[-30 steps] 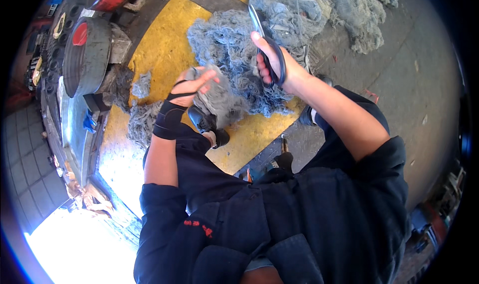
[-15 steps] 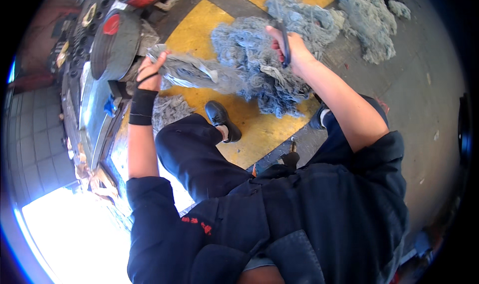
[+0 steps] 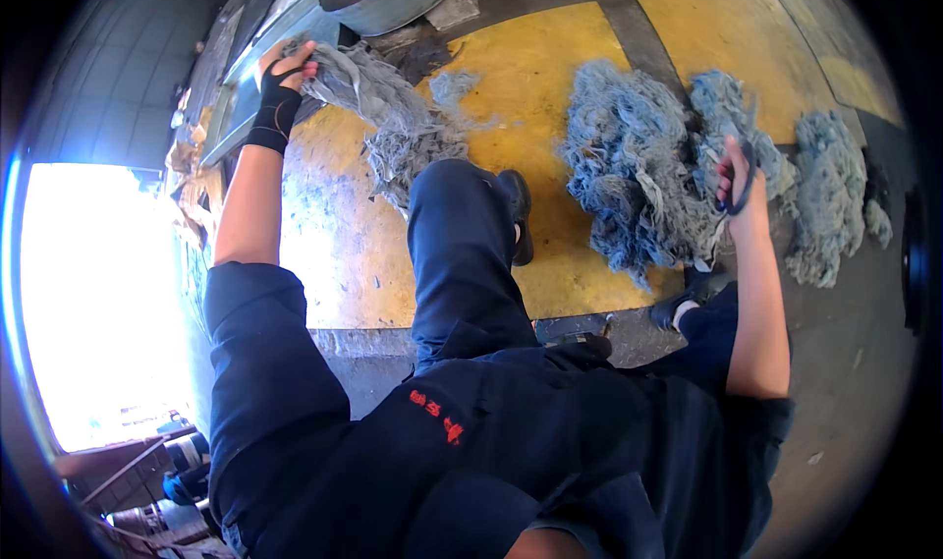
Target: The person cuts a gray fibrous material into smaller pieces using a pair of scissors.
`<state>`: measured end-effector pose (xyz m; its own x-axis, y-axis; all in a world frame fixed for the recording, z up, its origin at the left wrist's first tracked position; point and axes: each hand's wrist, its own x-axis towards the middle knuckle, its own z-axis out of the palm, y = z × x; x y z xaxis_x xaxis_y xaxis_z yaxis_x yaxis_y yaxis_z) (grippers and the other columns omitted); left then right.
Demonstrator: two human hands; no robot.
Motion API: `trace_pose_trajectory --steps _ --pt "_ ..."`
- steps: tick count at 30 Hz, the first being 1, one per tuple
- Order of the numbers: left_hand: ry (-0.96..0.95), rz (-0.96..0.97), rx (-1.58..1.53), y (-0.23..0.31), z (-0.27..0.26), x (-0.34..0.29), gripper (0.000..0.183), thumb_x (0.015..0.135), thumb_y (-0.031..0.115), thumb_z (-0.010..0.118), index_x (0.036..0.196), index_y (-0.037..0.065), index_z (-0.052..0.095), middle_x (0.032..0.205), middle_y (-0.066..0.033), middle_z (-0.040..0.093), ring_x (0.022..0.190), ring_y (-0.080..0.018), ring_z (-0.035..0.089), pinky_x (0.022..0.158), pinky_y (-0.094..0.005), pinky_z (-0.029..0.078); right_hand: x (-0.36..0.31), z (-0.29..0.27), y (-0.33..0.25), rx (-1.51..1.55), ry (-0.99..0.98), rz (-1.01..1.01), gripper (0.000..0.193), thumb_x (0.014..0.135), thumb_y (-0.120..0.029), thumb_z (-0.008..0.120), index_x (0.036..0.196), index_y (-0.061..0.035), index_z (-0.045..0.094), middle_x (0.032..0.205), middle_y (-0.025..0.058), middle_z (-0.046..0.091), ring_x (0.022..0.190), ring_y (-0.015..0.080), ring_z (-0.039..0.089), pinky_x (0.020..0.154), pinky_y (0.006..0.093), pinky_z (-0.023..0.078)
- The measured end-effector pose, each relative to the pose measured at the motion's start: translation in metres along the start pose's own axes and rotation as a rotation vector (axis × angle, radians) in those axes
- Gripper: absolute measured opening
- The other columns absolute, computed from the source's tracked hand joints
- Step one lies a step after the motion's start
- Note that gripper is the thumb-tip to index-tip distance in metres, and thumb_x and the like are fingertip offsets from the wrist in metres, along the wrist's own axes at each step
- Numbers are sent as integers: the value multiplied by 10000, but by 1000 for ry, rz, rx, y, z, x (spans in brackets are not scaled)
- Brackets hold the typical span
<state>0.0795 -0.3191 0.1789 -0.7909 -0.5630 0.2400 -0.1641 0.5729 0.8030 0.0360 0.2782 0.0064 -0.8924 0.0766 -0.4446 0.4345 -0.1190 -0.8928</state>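
At the upper left, my left hand (image 3: 285, 66), with a black wrap on the wrist, is closed round one end of a strip of grey, frayed textile waste (image 3: 375, 87). The strip hangs down to a small grey heap (image 3: 398, 166) by my left knee; where one ends and the other begins I cannot tell. Far to the right, my right hand (image 3: 744, 191) grips scissors (image 3: 750, 161) by their dark handles, blades pointing away from me. Beside it lies a big blue-grey tangle of fibre waste (image 3: 629, 156), and the scissors overlap a second tangle (image 3: 722, 107) in view.
Yellow plates (image 3: 535, 48) cover part of the dark floor. Another fibre heap (image 3: 830, 205) lies at the far right. A round metal drum (image 3: 383, 4) and a metal-edged box (image 3: 265, 43) stand at the upper left. Bright light fills a doorway (image 3: 108, 294) at left.
The view has turned, putting the fibre heaps farther right. My left hand has carried the strip away from the big tangle, over the small heap. My hands are wider apart; the scissors stay in my right.
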Motion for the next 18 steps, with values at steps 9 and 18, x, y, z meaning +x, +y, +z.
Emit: trace_pose_trajectory --steps 9,18 --pt "308 137 99 -138 -64 7 190 749 97 700 906 -4 664 685 -82 643 574 -122 627 524 -244 476 4 -6 -15 101 49 -81 389 815 -420 681 776 -81 496 668 -7 468 511 54 404 441 204 324" --pt "282 276 584 -185 -84 34 270 734 169 726 944 26 635 776 -91 653 741 -205 628 680 -318 493 3 -12 -19 58 71 -57 428 777 -464 700 758 -76 521 646 -20 459 481 57 394 436 221 327"
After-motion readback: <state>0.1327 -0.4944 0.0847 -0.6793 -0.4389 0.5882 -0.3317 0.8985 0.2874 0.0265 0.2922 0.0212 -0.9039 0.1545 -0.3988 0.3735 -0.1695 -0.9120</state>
